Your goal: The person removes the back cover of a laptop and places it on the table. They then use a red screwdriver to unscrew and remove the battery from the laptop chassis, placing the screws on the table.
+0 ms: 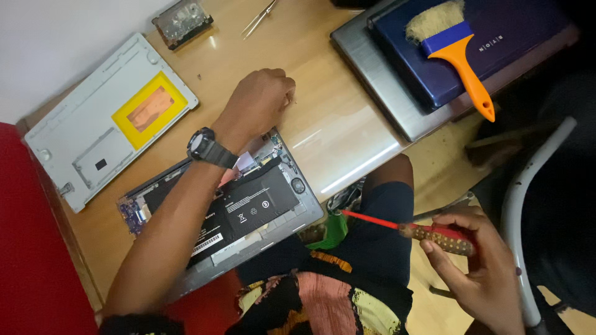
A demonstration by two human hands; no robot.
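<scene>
- Two hands in view, well apart: left hand (261,99) far, on the pale wooden table (323,124); right hand (475,267) near, off the table edge, over the lap.
- Left hand is curled into a loose fist, fingers tucked under against the tabletop just beyond the opened grey laptop base (248,211). Whether the fingers pinch something small I cannot tell; a black wristwatch (205,147) sits on that wrist.
- Right hand's fingers are wrapped around the brown patterned handle of a red-shafted screwdriver (403,228), its tip pointing left towards the laptop's near right corner, not touching it.
- The laptop base lies open, black flat battery (254,205) exposed, its near edge hanging past the table edge above the person's knees.
- Far left: the removed grey bottom cover with a yellow-bordered copper patch (112,118), a small silver drive-like block (183,22), and thin metal tweezers (261,17).
- Far right: a closed silver laptop (372,87) with a dark blue laptop (496,43) stacked on it, and an orange-handled, blue-banded brush (453,49) lying on top.
- Risks, as I judge them: the overhanging base could tip off if the forearm lifts; the screwdriver tip could slip and puncture the battery; a loose screw could roll off the table.
</scene>
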